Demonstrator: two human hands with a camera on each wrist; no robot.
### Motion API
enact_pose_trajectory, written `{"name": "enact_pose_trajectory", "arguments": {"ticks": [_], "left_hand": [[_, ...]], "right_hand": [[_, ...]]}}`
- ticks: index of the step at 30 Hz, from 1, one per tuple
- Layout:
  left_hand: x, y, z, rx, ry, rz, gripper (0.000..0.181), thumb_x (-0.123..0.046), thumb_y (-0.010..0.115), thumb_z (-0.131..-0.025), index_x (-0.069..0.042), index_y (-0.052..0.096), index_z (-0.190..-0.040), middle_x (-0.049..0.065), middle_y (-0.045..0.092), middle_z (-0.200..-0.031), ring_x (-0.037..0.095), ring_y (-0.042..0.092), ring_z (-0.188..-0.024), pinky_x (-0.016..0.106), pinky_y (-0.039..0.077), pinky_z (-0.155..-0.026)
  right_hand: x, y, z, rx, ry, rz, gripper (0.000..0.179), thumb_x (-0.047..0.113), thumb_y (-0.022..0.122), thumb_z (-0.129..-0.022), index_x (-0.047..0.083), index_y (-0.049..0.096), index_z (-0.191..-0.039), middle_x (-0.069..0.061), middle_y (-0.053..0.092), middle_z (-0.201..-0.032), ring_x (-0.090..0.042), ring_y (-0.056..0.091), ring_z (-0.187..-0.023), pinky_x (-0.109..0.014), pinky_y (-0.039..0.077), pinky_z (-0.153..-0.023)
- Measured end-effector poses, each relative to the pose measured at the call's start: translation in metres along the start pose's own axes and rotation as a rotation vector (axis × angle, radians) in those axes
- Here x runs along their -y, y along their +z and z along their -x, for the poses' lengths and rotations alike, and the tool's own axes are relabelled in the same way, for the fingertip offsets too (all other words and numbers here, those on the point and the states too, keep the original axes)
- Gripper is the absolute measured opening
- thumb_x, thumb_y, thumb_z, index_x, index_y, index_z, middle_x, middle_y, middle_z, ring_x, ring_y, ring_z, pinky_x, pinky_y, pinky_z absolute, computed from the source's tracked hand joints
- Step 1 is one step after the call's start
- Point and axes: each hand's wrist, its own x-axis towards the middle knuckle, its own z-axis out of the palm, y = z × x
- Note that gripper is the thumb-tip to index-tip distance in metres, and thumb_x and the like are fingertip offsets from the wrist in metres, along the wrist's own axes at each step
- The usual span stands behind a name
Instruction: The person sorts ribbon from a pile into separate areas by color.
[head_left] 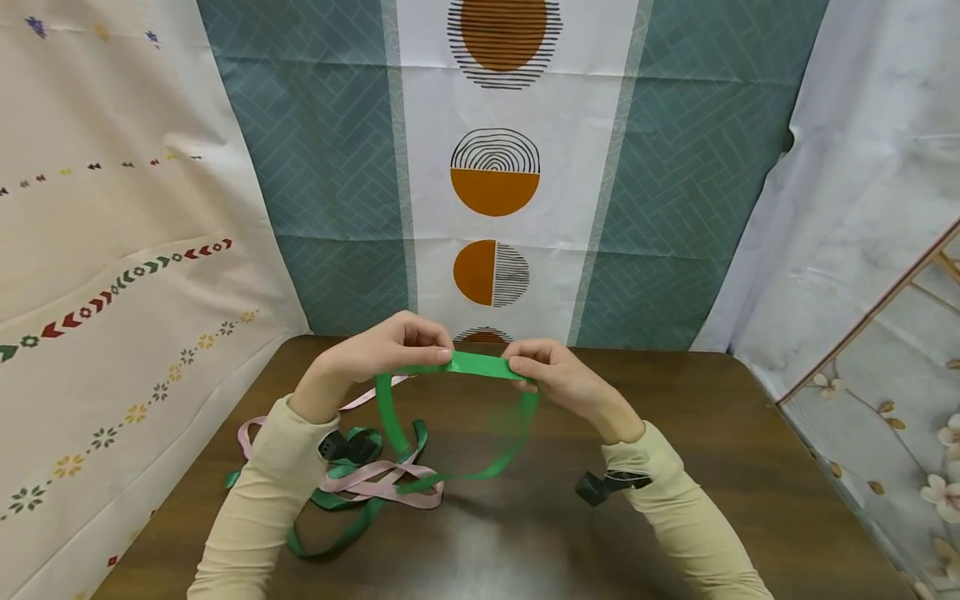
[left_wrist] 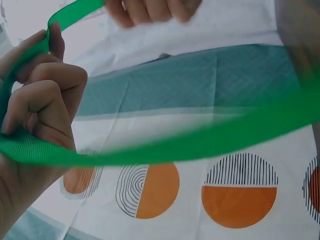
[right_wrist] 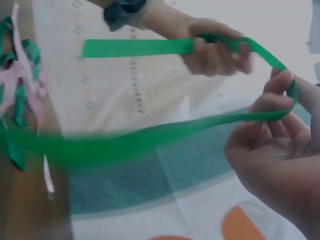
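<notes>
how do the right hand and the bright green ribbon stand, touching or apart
Touching. The head view shows the right hand pinching the bright green ribbon at the right end of its straight upper stretch.

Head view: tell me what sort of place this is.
Probably a makeshift indoor work booth: patterned cloths hang behind and on both sides of a brown table, and a tangle of pink and green ribbons lies on it.
</notes>
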Motion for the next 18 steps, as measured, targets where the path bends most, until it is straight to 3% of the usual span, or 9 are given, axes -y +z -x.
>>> {"name": "enact_pose_trajectory", "arguments": {"ticks": [4,7,13,18], "left_hand": [[0.0,-0.009,-0.002,-0.015,-0.021,0.001,0.021,-0.018,0.055,-0.099,-0.001,0.059,-0.086,-0.002,0.033,-0.062,0.013,0.03,-0.051,0.026,0.028,-0.05],[0.009,-0.016,-0.002,0.014,-0.057,0.014,0.02,-0.019,0.055,-0.099,-0.005,0.059,-0.085,-0.002,0.032,-0.061,0.013,0.027,-0.049,0.026,0.026,-0.048],[0.042,-0.032,0.003,0.06,-0.155,0.003,0.018,-0.017,0.055,-0.099,-0.005,0.063,-0.088,0.004,0.05,-0.067,0.014,0.047,-0.06,0.027,0.043,-0.06],[0.069,-0.041,0.011,0.053,-0.206,0.007,0.016,-0.014,0.055,-0.098,-0.005,0.066,-0.091,-0.002,0.06,-0.071,0.012,0.054,-0.066,0.026,0.047,-0.066]], "right_hand": [[0.016,-0.018,0.015,0.011,-0.008,0.059,0.014,0.029,0.055,-0.099,0.022,0.067,-0.095,0.009,0.047,-0.065,-0.015,0.03,-0.051,-0.03,0.023,-0.049],[0.022,-0.032,0.027,-0.002,0.017,0.086,0.015,0.026,0.055,-0.099,0.022,0.068,-0.095,0.01,0.05,-0.064,-0.016,0.026,-0.047,-0.032,0.02,-0.045],[0.02,-0.067,0.051,-0.063,0.145,0.216,0.02,0.016,0.049,-0.102,0.012,0.062,-0.087,0.006,0.048,-0.064,-0.018,0.022,-0.042,-0.031,0.026,-0.048],[0.008,-0.097,0.075,-0.154,0.277,0.342,0.018,0.018,0.052,-0.1,0.005,0.063,-0.093,0.004,0.046,-0.06,-0.019,0.025,-0.043,-0.03,0.036,-0.055]]}}
